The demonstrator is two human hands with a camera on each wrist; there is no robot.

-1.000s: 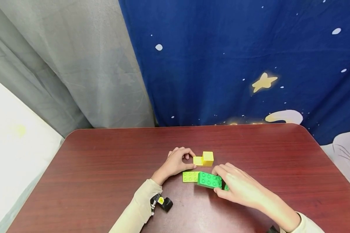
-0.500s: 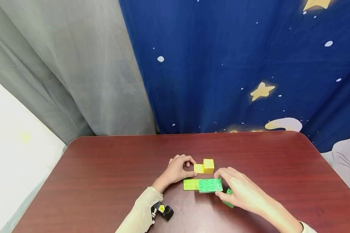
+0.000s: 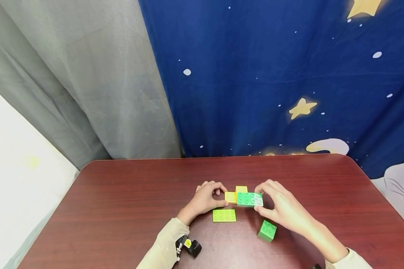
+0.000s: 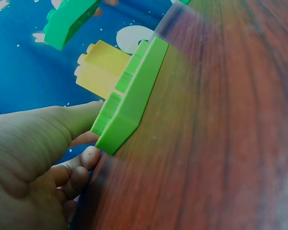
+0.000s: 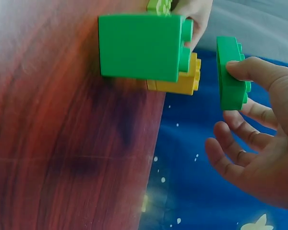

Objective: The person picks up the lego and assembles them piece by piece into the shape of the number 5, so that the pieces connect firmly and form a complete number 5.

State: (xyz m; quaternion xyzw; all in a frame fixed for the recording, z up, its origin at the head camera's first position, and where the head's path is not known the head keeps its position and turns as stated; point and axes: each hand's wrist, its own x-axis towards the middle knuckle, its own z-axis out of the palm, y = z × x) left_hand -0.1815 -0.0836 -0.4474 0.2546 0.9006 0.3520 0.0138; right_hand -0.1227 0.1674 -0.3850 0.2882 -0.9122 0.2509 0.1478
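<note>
My left hand (image 3: pixel 203 198) pinches the left end of a flat yellow brick (image 3: pixel 230 197) between thumb and forefinger. A taller yellow block (image 3: pixel 241 189) adjoins it on the right. With thumb and fingertips, my right hand (image 3: pixel 284 209) grips one end of a green eight-stud brick (image 3: pixel 245 200). This brick overlaps the taller yellow block in the head view; the right wrist view shows the held green brick (image 5: pixel 232 94) raised off the table, studs facing up. The lime brick (image 4: pixel 129 112) hides my left fingertips in the left wrist view.
Nearer me on the table (image 3: pixel 138 194) lies the flat lime brick (image 3: pixel 224 215). A small green four-stud block (image 3: pixel 267 231) stands below my right hand. Behind the table's far edge hang a grey curtain (image 3: pixel 87 82) and a blue curtain (image 3: pixel 256 74).
My right hand has carried the green brick away from beside the lime brick, to the yellow bricks farther back. The small green block has come into full view. My left hand keeps its grip.
</note>
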